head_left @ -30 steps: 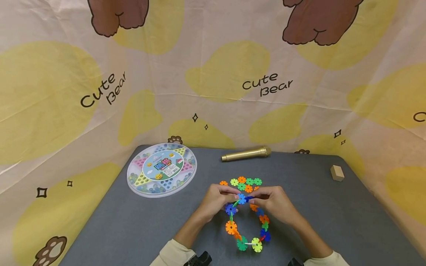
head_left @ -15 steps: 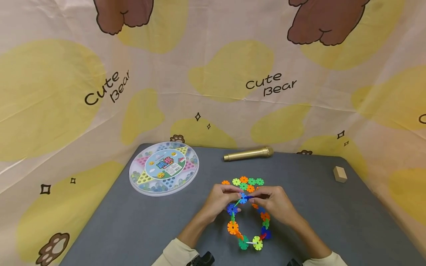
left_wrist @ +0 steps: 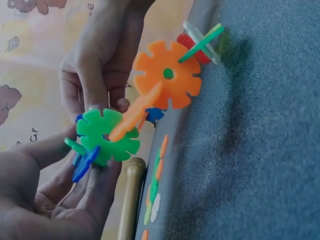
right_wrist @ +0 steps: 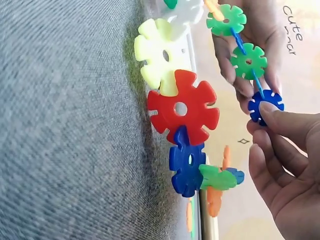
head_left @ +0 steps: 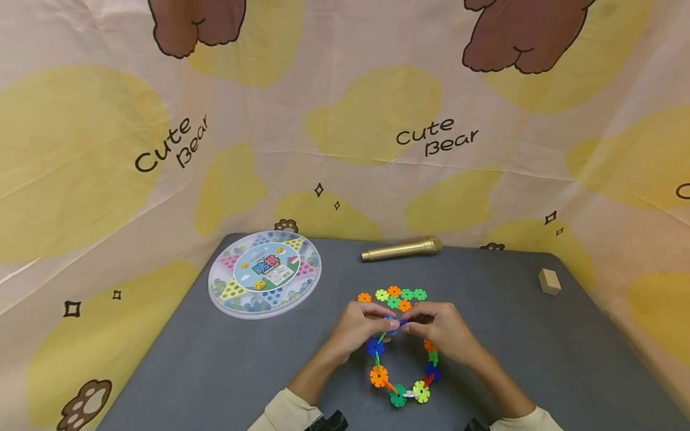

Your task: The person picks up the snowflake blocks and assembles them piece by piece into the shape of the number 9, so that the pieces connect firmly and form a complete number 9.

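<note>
A chain of slotted, flower-shaped plastic discs hangs in a loop between both hands; an orange disc and a yellow disc show in its lower part. My left hand pinches a light blue disc at the top of the loop, its thumb covering part of it. My right hand pinches a dark blue disc edge-on against it, between thumb and fingers. From the right wrist, that dark blue disc appears joined to a thin light blue one. The right hand hides the loop's upper right part.
Several loose discs lie flat just beyond the hands. A round marble game board lies at the back left, a gold microphone at the back. A wooden block sits far right on the grey table.
My left thumb has moved over more of the light blue disc. The loop has swung slightly downward and right, and its upper right discs are now more hidden behind my right hand.
</note>
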Motion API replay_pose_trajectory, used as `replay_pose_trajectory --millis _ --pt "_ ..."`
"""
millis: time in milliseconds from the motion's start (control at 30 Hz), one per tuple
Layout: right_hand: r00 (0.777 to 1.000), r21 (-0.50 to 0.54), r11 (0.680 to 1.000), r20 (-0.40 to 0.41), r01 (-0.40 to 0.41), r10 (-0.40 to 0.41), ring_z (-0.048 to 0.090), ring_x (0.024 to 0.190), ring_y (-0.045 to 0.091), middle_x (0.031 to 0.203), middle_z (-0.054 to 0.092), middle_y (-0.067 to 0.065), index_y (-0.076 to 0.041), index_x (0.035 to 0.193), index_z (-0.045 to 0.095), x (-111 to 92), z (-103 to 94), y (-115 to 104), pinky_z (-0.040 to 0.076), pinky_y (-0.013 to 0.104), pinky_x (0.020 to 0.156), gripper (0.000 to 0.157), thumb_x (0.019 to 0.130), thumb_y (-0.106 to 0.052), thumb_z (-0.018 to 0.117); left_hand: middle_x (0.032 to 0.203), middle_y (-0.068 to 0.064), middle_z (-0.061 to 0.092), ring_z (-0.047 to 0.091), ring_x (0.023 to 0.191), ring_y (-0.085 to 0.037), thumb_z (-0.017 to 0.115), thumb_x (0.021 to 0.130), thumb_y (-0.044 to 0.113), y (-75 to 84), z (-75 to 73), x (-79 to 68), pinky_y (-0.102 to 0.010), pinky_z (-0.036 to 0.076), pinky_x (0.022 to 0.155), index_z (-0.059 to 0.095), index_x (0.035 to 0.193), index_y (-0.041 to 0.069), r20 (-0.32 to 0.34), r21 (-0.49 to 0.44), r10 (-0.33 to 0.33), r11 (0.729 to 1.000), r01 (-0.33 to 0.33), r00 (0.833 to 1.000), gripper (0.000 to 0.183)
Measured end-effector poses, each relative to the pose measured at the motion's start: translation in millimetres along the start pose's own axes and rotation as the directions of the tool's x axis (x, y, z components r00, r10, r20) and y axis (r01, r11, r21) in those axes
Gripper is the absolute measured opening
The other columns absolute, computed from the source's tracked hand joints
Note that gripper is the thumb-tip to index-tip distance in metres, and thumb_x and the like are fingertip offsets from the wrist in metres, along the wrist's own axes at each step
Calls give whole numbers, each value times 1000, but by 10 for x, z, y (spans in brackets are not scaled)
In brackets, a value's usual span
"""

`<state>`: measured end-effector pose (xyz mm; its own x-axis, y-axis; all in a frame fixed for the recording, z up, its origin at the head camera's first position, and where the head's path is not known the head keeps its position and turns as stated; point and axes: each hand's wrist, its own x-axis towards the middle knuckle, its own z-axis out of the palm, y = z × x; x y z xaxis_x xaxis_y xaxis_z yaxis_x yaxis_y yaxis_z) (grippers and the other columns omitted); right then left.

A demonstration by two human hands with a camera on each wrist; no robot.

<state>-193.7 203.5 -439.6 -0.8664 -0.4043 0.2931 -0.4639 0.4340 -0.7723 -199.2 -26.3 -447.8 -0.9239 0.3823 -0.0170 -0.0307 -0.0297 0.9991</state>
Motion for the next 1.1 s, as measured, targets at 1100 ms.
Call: replay_pose_trajectory --millis 1100 --pt "976 -130 968 -5 -215 216 64 85 16 101 74 -2 -6 120 78 8 -141 -34 58 27 75 36 87 -14 88 95 -17 80 78 74 -16 76 98 7 -51 -129 63 -35 65 77 69 120 -19 12 -202 -78 976 79 997 35"
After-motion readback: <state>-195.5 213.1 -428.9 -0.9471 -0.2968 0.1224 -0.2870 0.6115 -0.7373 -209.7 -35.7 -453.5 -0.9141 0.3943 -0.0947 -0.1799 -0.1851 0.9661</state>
